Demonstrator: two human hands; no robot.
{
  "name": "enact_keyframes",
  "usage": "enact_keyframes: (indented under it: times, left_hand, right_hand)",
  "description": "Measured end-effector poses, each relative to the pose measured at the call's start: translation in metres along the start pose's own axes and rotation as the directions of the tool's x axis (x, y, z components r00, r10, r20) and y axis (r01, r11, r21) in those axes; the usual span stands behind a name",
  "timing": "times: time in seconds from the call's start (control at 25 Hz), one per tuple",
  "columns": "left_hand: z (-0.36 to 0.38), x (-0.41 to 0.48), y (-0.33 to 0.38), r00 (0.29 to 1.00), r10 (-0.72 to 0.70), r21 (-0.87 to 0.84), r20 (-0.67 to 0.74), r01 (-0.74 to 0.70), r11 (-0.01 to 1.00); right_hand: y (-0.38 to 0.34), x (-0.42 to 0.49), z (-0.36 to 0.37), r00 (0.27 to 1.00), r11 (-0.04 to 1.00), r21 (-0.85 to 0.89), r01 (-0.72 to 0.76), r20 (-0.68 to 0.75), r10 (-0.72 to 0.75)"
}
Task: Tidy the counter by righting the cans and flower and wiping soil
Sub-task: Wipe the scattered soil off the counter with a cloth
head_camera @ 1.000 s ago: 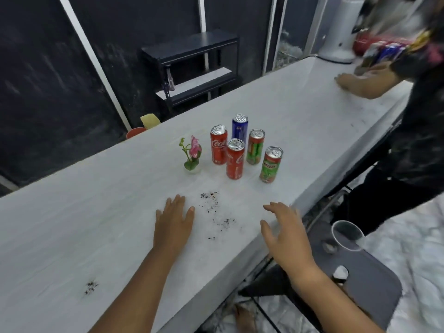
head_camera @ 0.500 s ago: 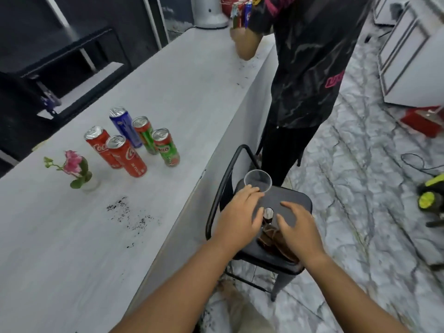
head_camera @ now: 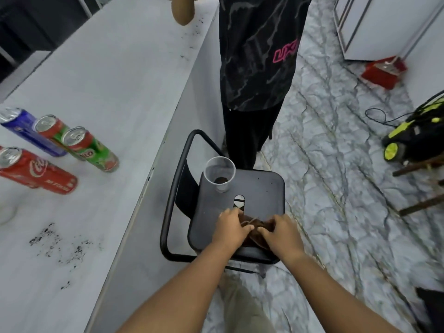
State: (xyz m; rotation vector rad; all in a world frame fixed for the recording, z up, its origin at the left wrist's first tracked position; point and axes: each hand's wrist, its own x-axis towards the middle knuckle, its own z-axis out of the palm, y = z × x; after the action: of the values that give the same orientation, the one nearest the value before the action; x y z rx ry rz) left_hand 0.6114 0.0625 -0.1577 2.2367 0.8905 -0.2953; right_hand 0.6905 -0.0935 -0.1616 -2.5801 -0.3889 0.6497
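Observation:
Both hands are down at a black metal chair (head_camera: 259, 188) beside the counter. My left hand (head_camera: 229, 228) and my right hand (head_camera: 280, 233) both grip a brown cloth (head_camera: 255, 233) lying on the chair seat. On the white counter (head_camera: 115, 75) at the left stand several upright cans: a red cola can (head_camera: 36, 170), a blue can (head_camera: 26, 131) and two green-and-red cans (head_camera: 92, 149). Dark soil (head_camera: 57, 243) is scattered on the counter near its front edge. The flower is out of view; only a white edge of its pot (head_camera: 6, 213) shows.
A clear plastic cup (head_camera: 219, 173) with some soil in it stands on the chair seat. Another person in black clothes (head_camera: 257, 56) stands just behind the chair. A red dustpan (head_camera: 384, 70) and a yellow-black machine (head_camera: 413, 138) are on the marble floor at the right.
I have turned from the counter to the chair. Both hands left the counter, came down on the seat and closed on the brown cloth.

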Motion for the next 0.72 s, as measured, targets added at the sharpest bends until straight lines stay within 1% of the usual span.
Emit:
enact_keyframes:
  times: [0.08,0.2,0.28,0.4,0.56,0.64,0.72]
  left_hand:
    - [0.004,0.000,-0.004,1.000,-0.022,-0.056,-0.002,0.022,0.998]
    - [0.002,-0.004,-0.008,1.000,-0.018,-0.096,0.022,0.020,0.995]
    - [-0.008,-0.011,-0.007,1.000,0.000,-0.172,0.020,0.004,0.985]
    - [-0.037,-0.036,-0.005,0.999,0.038,-0.328,-0.013,-0.040,0.944]
    - [-0.089,-0.083,-0.005,0.993,0.042,-0.558,-0.107,-0.095,0.825]
    - [-0.117,-0.109,-0.010,0.983,0.035,-0.654,-0.180,-0.146,0.742]
    - [-0.147,-0.135,-0.021,0.966,-0.001,-0.729,-0.259,-0.195,0.656]
  right_hand:
    - [0.003,-0.001,0.004,1.000,0.999,0.048,-0.007,-0.021,0.008]
    - [0.001,-0.013,0.005,0.999,0.971,0.238,-0.012,-0.029,0.019]
    - [-0.004,-0.022,-0.001,0.999,0.914,0.406,-0.011,-0.030,0.026]
    - [-0.020,-0.036,-0.024,0.997,0.825,0.561,0.069,-0.053,-0.047]
    - [-0.073,-0.060,-0.073,0.978,0.695,0.696,0.178,-0.049,-0.201]
    - [-0.108,-0.075,-0.091,0.956,0.635,0.744,0.206,-0.015,-0.293]
    - [-0.144,-0.091,-0.100,0.927,0.597,0.773,0.217,0.029,-0.374]
